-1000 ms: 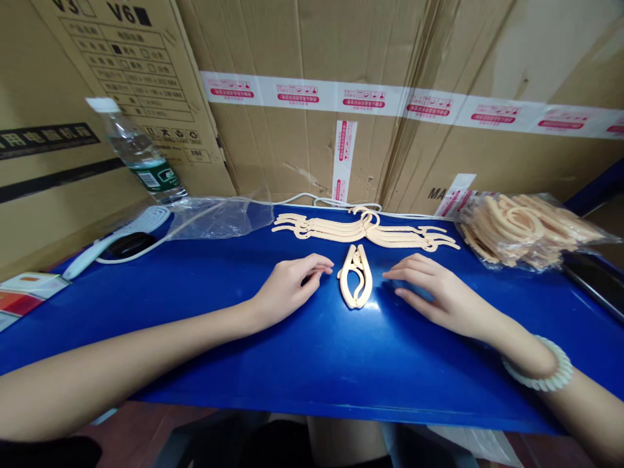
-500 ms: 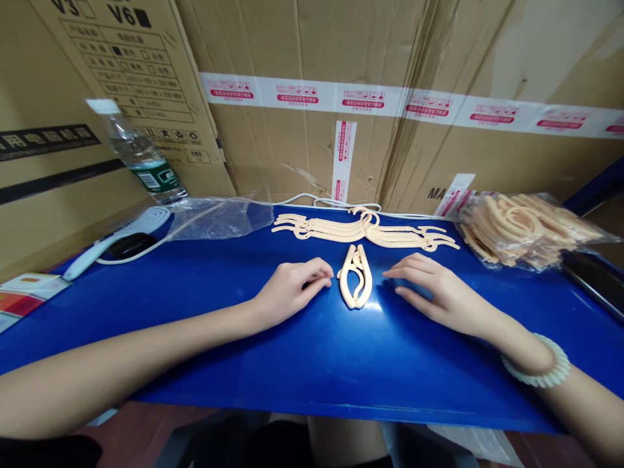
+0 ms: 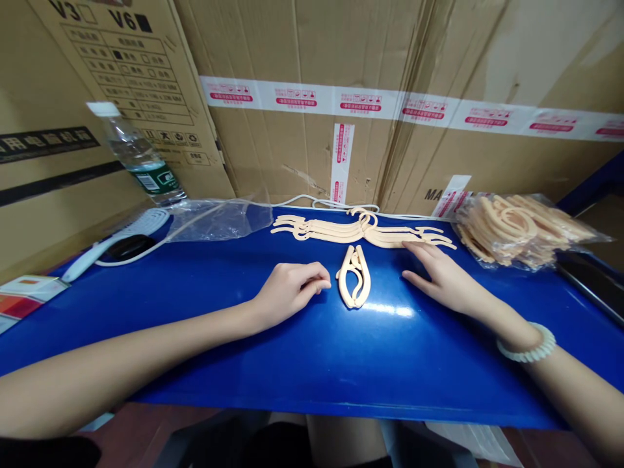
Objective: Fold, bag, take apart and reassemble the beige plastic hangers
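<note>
A folded cream-coloured plastic hanger (image 3: 354,276) lies on the blue table between my two hands, its arms meeting at the near end. My left hand (image 3: 291,291) rests just left of it, fingers curled against the thumb and nothing visible in them. To the right is my right hand (image 3: 439,276), open, with fingers apart. Its fingertips reach the near edge of a row of unfolded hangers (image 3: 336,231); whether they touch cannot be made out. Those hangers overlap one another, hooks pointing to the back.
A clear plastic bag of folded hangers (image 3: 521,227) sits at right, beside a dark phone-like slab (image 3: 589,286). At left are a water bottle (image 3: 141,159), a hairbrush (image 3: 117,237), a black oval object (image 3: 130,247) and crumpled plastic (image 3: 219,218). Cardboard boxes (image 3: 287,149) wall the back.
My right hand has moved away from the folded hanger, rightward and slightly back, toward the unfolded row. My left hand and the hangers stay in place.
</note>
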Motion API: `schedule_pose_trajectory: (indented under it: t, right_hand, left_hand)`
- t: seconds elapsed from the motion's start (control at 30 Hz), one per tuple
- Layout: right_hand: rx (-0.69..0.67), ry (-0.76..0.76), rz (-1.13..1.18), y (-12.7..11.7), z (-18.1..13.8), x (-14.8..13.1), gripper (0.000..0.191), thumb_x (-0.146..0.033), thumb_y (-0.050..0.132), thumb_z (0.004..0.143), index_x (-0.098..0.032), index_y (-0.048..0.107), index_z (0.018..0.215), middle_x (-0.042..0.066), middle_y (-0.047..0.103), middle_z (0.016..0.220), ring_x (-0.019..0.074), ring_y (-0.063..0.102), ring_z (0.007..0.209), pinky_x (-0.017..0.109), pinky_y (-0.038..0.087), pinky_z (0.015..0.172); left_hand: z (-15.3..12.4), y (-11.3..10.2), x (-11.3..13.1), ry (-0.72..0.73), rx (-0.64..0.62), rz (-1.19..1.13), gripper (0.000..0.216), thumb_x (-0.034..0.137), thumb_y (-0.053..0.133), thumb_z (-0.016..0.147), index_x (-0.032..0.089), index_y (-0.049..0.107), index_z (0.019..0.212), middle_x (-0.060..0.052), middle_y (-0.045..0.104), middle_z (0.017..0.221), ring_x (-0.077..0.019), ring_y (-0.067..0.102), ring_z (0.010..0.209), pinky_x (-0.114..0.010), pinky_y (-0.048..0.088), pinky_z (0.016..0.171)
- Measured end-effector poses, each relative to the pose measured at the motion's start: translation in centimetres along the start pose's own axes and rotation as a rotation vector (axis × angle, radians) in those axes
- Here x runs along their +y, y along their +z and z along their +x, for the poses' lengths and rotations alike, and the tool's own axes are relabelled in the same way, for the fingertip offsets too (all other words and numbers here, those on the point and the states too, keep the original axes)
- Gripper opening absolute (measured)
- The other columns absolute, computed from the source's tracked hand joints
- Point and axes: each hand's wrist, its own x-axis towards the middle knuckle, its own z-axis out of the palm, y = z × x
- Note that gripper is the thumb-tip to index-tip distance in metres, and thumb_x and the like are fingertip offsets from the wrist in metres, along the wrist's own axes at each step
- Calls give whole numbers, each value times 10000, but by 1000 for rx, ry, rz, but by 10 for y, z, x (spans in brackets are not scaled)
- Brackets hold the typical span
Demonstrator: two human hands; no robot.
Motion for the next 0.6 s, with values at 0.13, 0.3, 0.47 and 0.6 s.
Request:
schedule_pose_trajectory:
  t: [0.13,0.3,0.47,0.6]
  right_hand:
    - [-104,86,-58,7,-4,14,753,-547,426,999,-17,352,1527,295,374,1571,408,338,1478,595,367,1168]
    - [-139,125,-117,7,-6,23,753,-555,372,1013,-6,352,1528,292,368,1576,419,348,1469,606,382,1150]
    - [-28,69,-142,3,-5,31,541,-416,431,1005,-67,529,1407,261,577,1375,396,562,1278,576,481,1054]
    - [61,42,-26,3,-1,37,336,-332,455,981,-153,684,1148,185,672,1136,335,649,1077,522,533,967]
  left_hand:
    - [0,-1,-1,6,3,39,181,226,529,967,186,630,822,21,668,705,-121,614,633,-222,406,639]
    - [1,-2,-2,-32,-4,67,222,282,472,983,196,619,841,28,621,679,-123,560,592,-238,361,622]
    - [2,-5,2,-104,25,49,240,329,429,979,198,578,844,33,574,677,-118,518,577,-239,340,619]
    - [1,-6,6,-154,5,21,259,363,418,959,198,543,803,53,477,582,-110,415,515,-241,297,575]
